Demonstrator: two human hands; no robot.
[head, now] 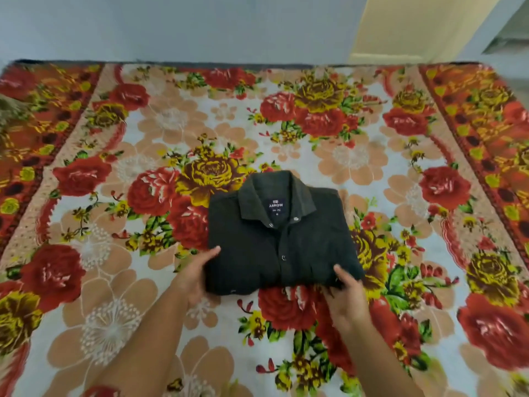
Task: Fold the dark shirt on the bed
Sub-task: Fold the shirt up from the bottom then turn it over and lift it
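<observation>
The floral bed (114, 282) holds the folded dark shirt (272, 247).

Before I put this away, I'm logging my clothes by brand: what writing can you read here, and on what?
"ARROW": on the dark blue neck label inside the collar of the dark shirt.
Small line beneath it on the label: too blurred to read.
Single character at the label's bottom: perhaps "M", too small to be sure.
Floral bedspread: no writing seen.

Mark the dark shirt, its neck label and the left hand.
dark shirt (246, 239), head view, front panel beside the placket.
neck label (277, 206), head view, centre of the tag.
left hand (197, 269), head view, base of the thumb.
</observation>
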